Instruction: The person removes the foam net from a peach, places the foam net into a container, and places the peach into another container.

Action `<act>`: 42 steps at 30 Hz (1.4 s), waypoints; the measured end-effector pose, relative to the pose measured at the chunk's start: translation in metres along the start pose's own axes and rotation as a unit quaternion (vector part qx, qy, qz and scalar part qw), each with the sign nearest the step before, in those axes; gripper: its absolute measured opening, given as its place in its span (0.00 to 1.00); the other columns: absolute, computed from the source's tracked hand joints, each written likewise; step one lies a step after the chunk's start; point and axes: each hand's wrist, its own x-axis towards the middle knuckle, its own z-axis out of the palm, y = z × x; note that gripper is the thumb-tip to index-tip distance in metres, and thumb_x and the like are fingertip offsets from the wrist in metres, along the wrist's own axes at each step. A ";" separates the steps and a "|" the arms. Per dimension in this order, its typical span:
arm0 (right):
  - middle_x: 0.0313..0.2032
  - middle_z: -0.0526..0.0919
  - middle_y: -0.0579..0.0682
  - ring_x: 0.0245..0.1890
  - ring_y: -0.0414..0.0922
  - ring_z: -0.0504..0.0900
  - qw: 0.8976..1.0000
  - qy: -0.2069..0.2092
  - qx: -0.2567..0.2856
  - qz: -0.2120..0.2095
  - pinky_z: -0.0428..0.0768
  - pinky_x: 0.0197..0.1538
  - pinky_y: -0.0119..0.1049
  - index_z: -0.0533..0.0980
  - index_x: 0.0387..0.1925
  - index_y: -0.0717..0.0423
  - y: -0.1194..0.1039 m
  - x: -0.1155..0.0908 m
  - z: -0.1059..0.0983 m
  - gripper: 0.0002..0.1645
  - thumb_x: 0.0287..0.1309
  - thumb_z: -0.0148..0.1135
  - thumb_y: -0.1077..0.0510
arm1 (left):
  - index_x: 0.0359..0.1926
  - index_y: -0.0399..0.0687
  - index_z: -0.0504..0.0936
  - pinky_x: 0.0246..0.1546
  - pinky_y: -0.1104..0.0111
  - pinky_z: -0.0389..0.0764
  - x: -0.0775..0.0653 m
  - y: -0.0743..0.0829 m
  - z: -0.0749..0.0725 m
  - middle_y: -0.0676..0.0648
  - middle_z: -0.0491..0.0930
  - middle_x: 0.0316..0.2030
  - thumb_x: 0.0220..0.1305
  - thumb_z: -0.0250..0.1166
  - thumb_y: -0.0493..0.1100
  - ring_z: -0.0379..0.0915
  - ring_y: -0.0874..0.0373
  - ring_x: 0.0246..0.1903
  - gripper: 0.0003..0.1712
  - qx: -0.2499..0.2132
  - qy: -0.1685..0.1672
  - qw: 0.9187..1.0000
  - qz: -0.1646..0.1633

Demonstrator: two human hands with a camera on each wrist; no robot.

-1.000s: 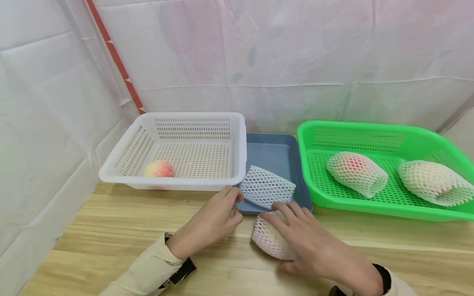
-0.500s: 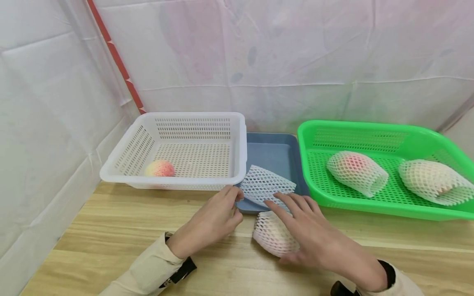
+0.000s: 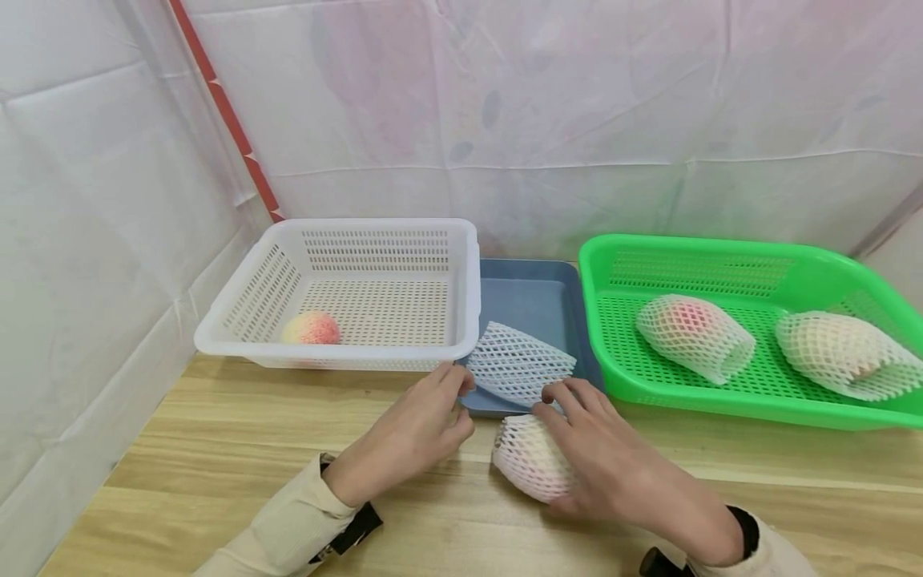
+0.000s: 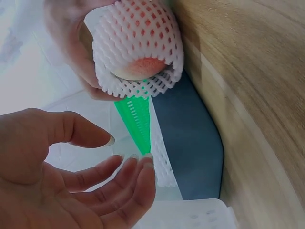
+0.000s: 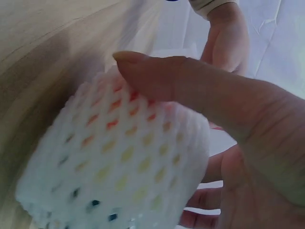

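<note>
A peach in a white foam net [image 3: 532, 458] lies on the wooden table in front of the blue tray. My right hand [image 3: 613, 465] holds it from the right side. In the right wrist view the thumb [image 5: 157, 76] lies across the net, with fingers behind it. The left wrist view shows the red and pale peach [image 4: 143, 68] inside the net's open end. My left hand [image 3: 411, 433] rests left of it, fingers loosely bent, holding nothing. A flat foam net [image 3: 519, 365] lies in the tray just beyond both hands.
At the back left stands a white basket [image 3: 392, 353] with one bare peach [image 3: 312, 328]. The blue tray [image 3: 534, 296] sits between it and a green basket [image 3: 721, 410], which contains two netted peaches [image 3: 685, 328]. White cloth [image 3: 505, 104] hangs behind.
My right hand lifted and spread its fingers slightly, then closed in again around the right side of the netted peach. The left hand has stayed in place.
</note>
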 end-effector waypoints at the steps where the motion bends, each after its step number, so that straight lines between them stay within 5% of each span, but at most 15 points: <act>1: 0.53 0.70 0.57 0.58 0.59 0.65 1.000 0.001 0.000 -0.003 0.66 0.61 0.58 0.71 0.54 0.62 0.000 0.001 0.000 0.54 0.22 0.81 0.41 | 0.49 0.38 0.75 0.40 0.70 0.79 0.000 0.000 0.000 0.46 0.75 0.44 0.58 0.58 0.34 0.74 0.59 0.39 0.16 -0.005 -0.001 1.000 -0.001; 21: 0.49 0.76 0.53 0.48 0.50 0.77 0.999 0.003 0.032 0.019 0.78 0.52 0.49 0.71 0.54 0.60 -0.005 0.003 -0.004 0.55 0.16 0.81 0.45 | 0.43 0.39 0.76 0.32 0.76 0.76 -0.002 0.005 -0.004 0.52 0.73 0.33 0.54 0.57 0.33 0.70 0.63 0.31 0.13 -0.031 0.015 0.999 0.041; 26: 0.50 0.73 0.48 0.41 0.43 0.79 0.995 0.042 0.087 0.013 0.82 0.40 0.40 0.70 0.54 0.56 -0.006 0.002 -0.013 0.52 0.17 0.80 0.51 | 0.41 0.40 0.77 0.31 0.77 0.76 -0.001 0.008 -0.012 0.53 0.73 0.31 0.54 0.57 0.31 0.70 0.64 0.30 0.11 -0.039 0.031 0.998 0.045; 31: 0.51 0.73 0.46 0.43 0.40 0.77 0.988 0.107 0.108 -0.002 0.82 0.41 0.38 0.70 0.54 0.54 0.004 0.006 -0.027 0.52 0.16 0.79 0.53 | 0.39 0.38 0.78 0.30 0.77 0.76 0.000 0.008 -0.022 0.50 0.75 0.30 0.52 0.57 0.29 0.70 0.63 0.29 0.11 -0.054 0.070 0.993 0.073; 35: 0.53 0.72 0.49 0.45 0.44 0.78 0.987 0.116 0.107 0.005 0.82 0.41 0.42 0.69 0.57 0.55 0.010 0.009 -0.041 0.52 0.21 0.80 0.52 | 0.37 0.37 0.78 0.29 0.77 0.76 0.006 0.008 -0.029 0.48 0.76 0.30 0.53 0.56 0.28 0.71 0.62 0.29 0.10 -0.063 0.092 0.988 0.105; 42: 0.54 0.73 0.51 0.45 0.48 0.77 0.983 0.153 0.101 -0.010 0.81 0.39 0.44 0.68 0.60 0.53 0.017 0.017 -0.061 0.54 0.23 0.80 0.54 | 0.39 0.39 0.78 0.33 0.74 0.80 0.022 0.016 -0.039 0.47 0.78 0.35 0.55 0.57 0.31 0.73 0.63 0.31 0.09 -0.098 0.082 0.987 0.098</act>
